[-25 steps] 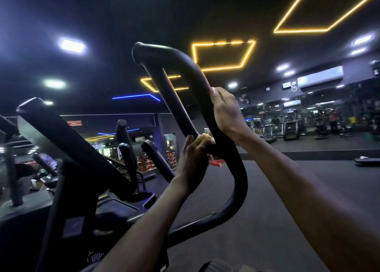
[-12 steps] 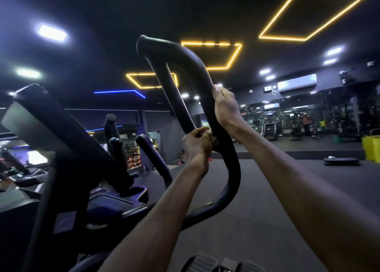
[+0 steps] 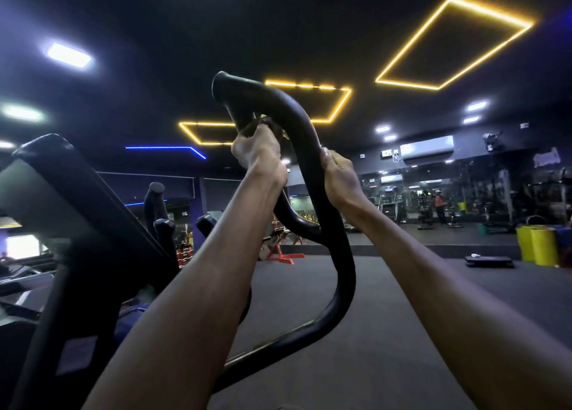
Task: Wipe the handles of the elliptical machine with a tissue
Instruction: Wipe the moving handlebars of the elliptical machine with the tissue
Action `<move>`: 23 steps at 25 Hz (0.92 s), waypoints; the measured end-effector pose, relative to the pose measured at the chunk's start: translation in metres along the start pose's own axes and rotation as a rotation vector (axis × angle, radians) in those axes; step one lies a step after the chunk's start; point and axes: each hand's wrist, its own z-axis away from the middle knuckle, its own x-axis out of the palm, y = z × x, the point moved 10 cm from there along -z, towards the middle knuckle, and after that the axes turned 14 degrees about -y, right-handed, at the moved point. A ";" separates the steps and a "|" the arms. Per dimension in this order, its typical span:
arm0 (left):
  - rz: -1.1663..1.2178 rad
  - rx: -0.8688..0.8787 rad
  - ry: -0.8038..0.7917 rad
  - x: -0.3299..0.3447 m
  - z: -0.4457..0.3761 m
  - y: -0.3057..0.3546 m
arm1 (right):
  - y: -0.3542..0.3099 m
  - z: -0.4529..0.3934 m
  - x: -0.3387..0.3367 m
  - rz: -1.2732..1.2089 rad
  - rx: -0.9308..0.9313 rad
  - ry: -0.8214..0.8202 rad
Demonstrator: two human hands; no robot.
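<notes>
The black console (image 3: pixel 62 199) of the elliptical looms at the left, and its looped black handle (image 3: pixel 337 273) rises in the middle of the dim gym. The right hand (image 3: pixel 339 179) grasps the loop's outer bar. The left hand (image 3: pixel 258 149) is clenched round the inner bar near the top, a scrap of tissue (image 3: pixel 280 132) bunched under its fingers against the handle.

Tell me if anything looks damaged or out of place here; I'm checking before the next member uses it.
Nothing stands out. The black looped handle looks intact, and the left hand and right hand both grip it. The tissue itself is barely visible under the left hand's fingers.
</notes>
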 end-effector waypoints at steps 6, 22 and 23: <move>-0.411 0.179 -0.174 -0.007 0.027 -0.026 | -0.001 0.004 -0.001 -0.002 -0.019 0.007; -0.601 0.368 -0.277 -0.038 0.100 -0.101 | 0.015 0.088 0.005 0.428 -0.191 0.096; -0.553 0.370 -0.290 -0.033 0.101 -0.095 | 0.010 0.085 0.005 0.405 -0.195 0.067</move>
